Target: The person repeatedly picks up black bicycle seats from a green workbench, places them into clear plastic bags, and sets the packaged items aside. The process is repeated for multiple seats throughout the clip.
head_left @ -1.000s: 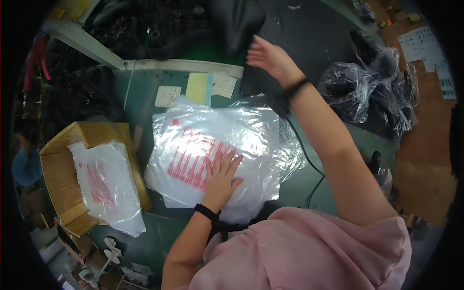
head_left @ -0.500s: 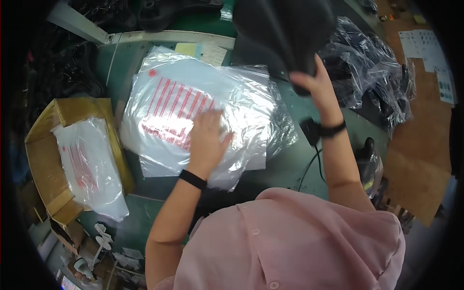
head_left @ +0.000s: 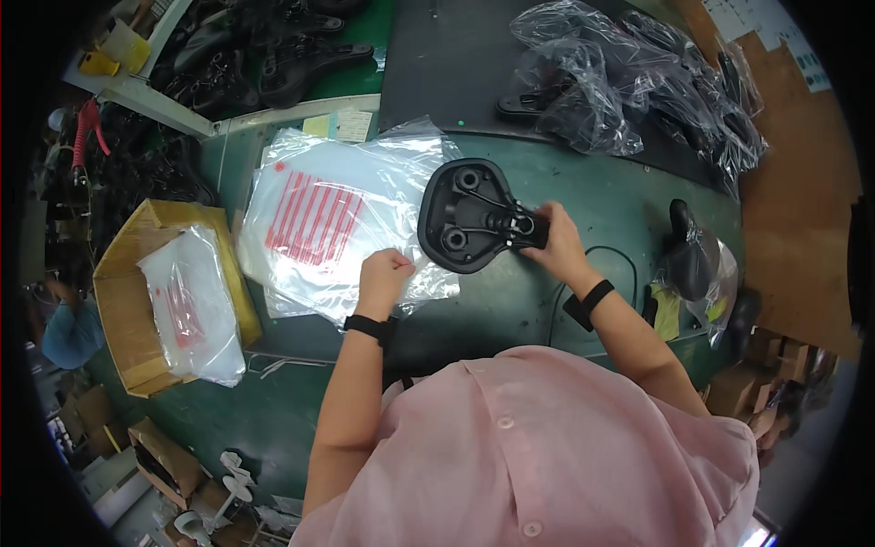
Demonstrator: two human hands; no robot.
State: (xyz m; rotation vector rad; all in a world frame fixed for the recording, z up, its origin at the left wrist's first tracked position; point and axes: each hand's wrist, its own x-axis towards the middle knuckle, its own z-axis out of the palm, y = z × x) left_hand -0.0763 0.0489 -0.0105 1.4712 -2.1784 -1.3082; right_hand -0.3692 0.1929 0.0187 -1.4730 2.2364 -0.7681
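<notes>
My right hand (head_left: pixel 563 248) grips a black bicycle saddle (head_left: pixel 467 217) by its narrow nose. The saddle's underside faces up, showing its rails and clamp, and its wide end reaches over the right edge of a stack of clear plastic bags (head_left: pixel 314 219) with red print. Closed fingertips of my left hand (head_left: pixel 383 275) pinch the top bag near the stack's lower right edge, just below and left of the saddle.
Left of the stack, a cardboard box (head_left: pixel 118 301) holds more plastic bags (head_left: pixel 196 319). Bagged saddles (head_left: pixel 629 91) lie on a dark mat (head_left: pixel 437 64) at the far right. Another saddle (head_left: pixel 690 264) sits near the right edge. Bare black saddles (head_left: pixel 301 68) fill the far left. A black cable (head_left: pixel 629 258) curves beside my right wrist.
The saddle has come down from the far side toward me and turned underside up. My left hand has gone from lying spread on the bags to pinching near their lower right edge.
</notes>
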